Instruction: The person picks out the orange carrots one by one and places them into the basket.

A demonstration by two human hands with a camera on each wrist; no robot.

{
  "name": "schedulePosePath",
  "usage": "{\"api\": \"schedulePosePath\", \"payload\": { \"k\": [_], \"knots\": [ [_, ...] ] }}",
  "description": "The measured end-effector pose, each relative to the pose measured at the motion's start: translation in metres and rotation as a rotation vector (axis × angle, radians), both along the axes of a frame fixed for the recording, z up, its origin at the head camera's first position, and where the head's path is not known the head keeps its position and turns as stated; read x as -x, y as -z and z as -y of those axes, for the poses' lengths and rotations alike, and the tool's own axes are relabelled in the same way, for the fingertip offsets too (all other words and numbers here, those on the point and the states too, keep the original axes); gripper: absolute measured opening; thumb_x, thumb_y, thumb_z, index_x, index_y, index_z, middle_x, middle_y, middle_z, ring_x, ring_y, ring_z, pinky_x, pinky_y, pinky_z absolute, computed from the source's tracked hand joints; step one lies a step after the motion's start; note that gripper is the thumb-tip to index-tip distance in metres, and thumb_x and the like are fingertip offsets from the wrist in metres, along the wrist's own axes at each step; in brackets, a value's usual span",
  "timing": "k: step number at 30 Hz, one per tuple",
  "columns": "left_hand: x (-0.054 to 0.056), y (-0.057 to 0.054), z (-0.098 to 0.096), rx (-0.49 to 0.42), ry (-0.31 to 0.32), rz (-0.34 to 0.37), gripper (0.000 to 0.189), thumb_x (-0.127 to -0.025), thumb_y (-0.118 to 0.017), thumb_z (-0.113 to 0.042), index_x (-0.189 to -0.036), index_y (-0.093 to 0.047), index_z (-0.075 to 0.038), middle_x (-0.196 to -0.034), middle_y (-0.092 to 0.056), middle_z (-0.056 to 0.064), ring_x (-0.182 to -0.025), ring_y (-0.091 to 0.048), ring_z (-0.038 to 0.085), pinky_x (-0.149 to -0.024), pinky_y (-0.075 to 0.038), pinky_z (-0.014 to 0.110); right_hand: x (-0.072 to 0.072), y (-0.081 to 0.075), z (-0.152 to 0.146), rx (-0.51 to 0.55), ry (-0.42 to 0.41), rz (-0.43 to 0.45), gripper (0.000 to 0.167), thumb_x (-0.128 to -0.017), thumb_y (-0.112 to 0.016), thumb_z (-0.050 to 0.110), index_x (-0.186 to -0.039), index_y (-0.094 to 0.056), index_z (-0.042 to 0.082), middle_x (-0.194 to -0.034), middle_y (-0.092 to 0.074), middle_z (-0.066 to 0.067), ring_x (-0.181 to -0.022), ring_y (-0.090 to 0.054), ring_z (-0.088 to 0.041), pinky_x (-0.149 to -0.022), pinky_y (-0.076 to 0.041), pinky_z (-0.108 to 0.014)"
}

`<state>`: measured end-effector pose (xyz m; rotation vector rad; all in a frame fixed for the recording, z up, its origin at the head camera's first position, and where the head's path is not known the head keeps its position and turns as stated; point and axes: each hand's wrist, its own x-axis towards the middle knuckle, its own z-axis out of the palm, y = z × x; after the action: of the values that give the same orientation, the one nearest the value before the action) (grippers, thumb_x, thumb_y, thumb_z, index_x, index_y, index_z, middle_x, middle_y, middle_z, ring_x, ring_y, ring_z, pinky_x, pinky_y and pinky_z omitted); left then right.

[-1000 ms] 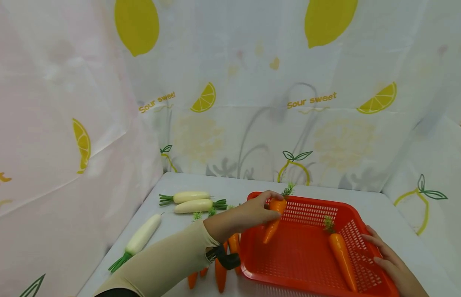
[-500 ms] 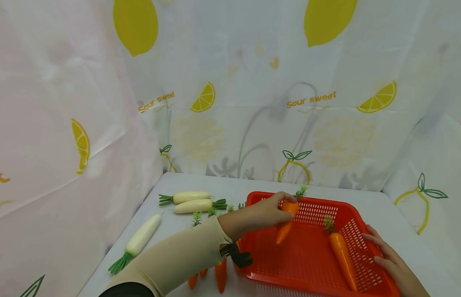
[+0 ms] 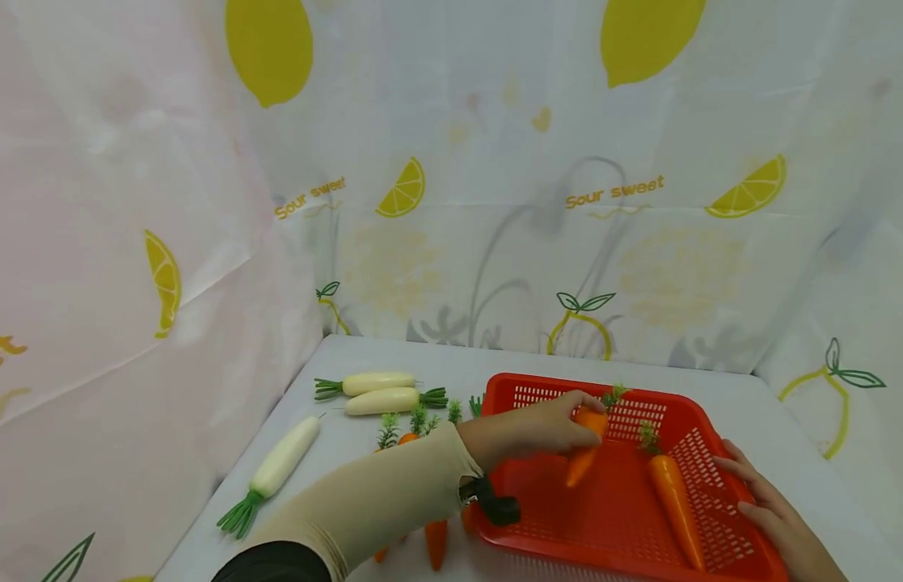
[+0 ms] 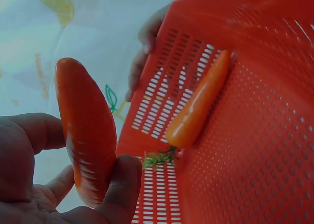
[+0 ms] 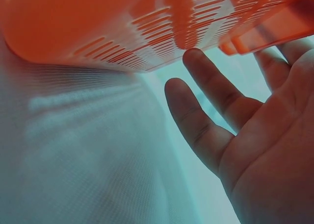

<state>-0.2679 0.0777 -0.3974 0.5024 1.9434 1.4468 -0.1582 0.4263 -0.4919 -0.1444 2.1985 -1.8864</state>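
My left hand (image 3: 563,424) pinches an orange carrot (image 3: 586,444) between thumb and fingers, over the inside of a red plastic basket (image 3: 567,540). The carrot's green top points away toward the back wall and its tip hangs down and forward. A second carrot (image 3: 675,509) lies inside along the basket's right wall; in the left wrist view this carrot (image 4: 196,106) shows its leafy top. My right hand (image 3: 778,517) rests on the basket's right rim from outside. In the right wrist view its fingers (image 5: 196,118) stretch loosely beside the slotted wall.
Several more carrots (image 3: 436,543) lie left of the basket, partly hidden under my left sleeve. Three white radishes with green stems, among them one radish (image 3: 285,462), lie on the white table (image 3: 225,558). Lemon-print cloth walls (image 3: 458,267) stand behind and at the sides.
My left hand has moved right with the carrot, from the basket's left edge further over its interior, and slightly lower. The right hand and basket stay about where they were.
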Motion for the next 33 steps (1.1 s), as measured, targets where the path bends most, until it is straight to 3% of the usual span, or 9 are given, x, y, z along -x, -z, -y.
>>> {"api": "schedulePosePath", "payload": {
  "k": [8,16,25,33],
  "knots": [
    [0.005,0.01,-0.019,-0.028,0.013,0.048,0.034,-0.098,-0.069,-0.011,-0.13,-0.059,-0.02,-0.105,-0.06,0.006,-0.082,-0.062,0.02,-0.078,-0.057,0.033,0.003,0.0,0.005,-0.03,0.023,0.005,0.052,-0.116,-0.03,0.023,-0.167,-0.021,0.02,-0.16,-0.007,0.045,-0.115,-0.041,0.027,-0.086,-0.06,-0.032],
    [0.001,0.018,-0.038,-0.029,-0.007,0.076,0.032,-0.098,-0.068,-0.009,-0.127,-0.059,-0.018,-0.106,-0.059,0.005,-0.082,-0.06,0.019,-0.075,-0.055,0.034,0.005,0.0,0.006,-0.07,0.026,0.003,0.053,-0.116,-0.031,0.024,-0.167,-0.02,0.018,-0.158,-0.008,0.047,-0.114,-0.038,0.027,-0.085,-0.059,-0.03],
    [-0.008,0.023,-0.062,0.005,-0.002,0.047,0.029,-0.098,-0.068,-0.012,-0.124,-0.061,-0.02,-0.104,-0.058,0.002,-0.081,-0.059,0.015,-0.073,-0.053,0.031,0.001,-0.002,-0.006,0.086,-0.045,0.031,0.051,-0.116,-0.027,0.02,-0.166,-0.025,0.028,-0.155,-0.015,0.048,-0.118,-0.048,0.022,-0.088,-0.061,-0.037],
    [-0.007,0.032,-0.067,0.044,-0.007,0.082,0.029,-0.097,-0.068,-0.01,-0.124,-0.061,-0.017,-0.102,-0.058,0.004,-0.081,-0.058,0.016,-0.072,-0.051,0.032,0.001,-0.002,0.0,-0.009,0.033,0.069,0.05,-0.116,-0.03,0.024,-0.166,-0.025,0.027,-0.156,-0.012,0.046,-0.112,-0.049,0.022,-0.086,-0.063,-0.041]
  ]
}}
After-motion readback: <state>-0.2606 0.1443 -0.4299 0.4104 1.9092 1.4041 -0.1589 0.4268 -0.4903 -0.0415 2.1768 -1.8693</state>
